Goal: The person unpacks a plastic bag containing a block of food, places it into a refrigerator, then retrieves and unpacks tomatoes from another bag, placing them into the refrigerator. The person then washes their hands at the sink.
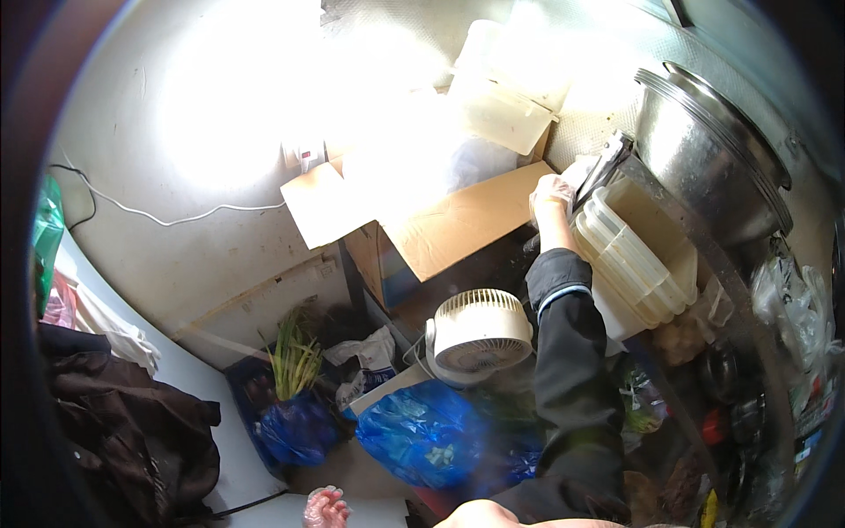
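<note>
My right hand (553, 193), in a clear plastic glove, reaches out beside the flap of an open cardboard box (472, 221). Just to its right are a long metal piece (604, 165) and a stack of translucent plastic containers (637, 264). The fingers are bunched at the far side, so what they hold, if anything, is hidden. My left hand (327, 508), also in a clear glove, shows at the bottom edge with loosely curled fingers and nothing visible in it. Glare washes out much of the box; a translucent tub (505, 119) stands at its back.
Below the box stands a white fan (482, 330), close to my right sleeve. Blue plastic bags (422, 429) and long green stalks (294, 363) lie lower down. Nested steel bowls (706, 152) sit at upper right behind a metal rail (686, 224). Dark cloth (132, 422) hangs at left.
</note>
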### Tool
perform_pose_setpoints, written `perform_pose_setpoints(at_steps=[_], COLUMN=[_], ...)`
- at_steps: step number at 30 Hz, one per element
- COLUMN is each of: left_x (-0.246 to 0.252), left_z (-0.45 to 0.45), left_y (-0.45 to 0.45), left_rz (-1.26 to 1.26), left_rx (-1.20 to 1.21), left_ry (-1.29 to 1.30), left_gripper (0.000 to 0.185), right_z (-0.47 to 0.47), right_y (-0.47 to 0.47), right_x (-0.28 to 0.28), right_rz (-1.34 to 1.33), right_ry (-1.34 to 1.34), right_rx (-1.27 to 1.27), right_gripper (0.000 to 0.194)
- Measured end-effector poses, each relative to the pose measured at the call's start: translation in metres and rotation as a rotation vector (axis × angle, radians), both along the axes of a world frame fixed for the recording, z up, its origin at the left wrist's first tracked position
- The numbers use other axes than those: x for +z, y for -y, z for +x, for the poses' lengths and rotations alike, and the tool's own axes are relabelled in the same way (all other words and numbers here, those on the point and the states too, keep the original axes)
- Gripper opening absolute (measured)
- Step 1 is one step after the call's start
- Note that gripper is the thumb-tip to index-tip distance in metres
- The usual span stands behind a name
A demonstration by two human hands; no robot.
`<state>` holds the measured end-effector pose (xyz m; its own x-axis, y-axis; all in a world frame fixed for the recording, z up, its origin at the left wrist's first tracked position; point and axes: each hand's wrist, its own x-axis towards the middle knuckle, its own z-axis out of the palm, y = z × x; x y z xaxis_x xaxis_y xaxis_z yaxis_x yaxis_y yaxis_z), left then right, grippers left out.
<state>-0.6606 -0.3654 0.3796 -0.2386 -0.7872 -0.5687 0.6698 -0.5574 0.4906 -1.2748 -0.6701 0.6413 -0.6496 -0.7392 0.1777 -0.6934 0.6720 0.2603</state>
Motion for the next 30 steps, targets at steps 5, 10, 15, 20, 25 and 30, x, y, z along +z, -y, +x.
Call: perform_pose_setpoints(at_steps=[5,10,15,20,25,30], left_x=[0.031,0.030,0.024,0.025,0.023,0.019], left_z=[-0.014,-0.010,-0.008,-0.011,-0.008,-0.004], left_y=[-0.009,-0.014,-0.023,-0.026,-0.025,-0.028], left_rz=[0.141,0.142,0.151,0.165,0.188,0.225], left_rx=[0.056,0.103,0.175,0.205,0.174,0.196], left_ry=[0.106,0.026,0.019,0.050,0.033,0.064], left_gripper=[0.010,0.010,0.010,0.011,0.013,0.013], right_z=[0.014,0.014,0.009,0.007,0.014,0.020], right_y=[-0.008,-0.005,-0.006,-0.010,-0.015,-0.019], right_x=[0.021,0.023,0.022,0.028,0.034,0.038], right_rz=[-0.024,0.211,0.026,0.082,0.133,0.185], right_ry=[-0.014,0.033,-0.094,-0.119,-0.143,-0.157], right_rx=[-0.008,0.041,-0.056,-0.049,-0.029,-0.010], right_gripper=[0.023,0.028,0.034,0.033,0.031,0.030])
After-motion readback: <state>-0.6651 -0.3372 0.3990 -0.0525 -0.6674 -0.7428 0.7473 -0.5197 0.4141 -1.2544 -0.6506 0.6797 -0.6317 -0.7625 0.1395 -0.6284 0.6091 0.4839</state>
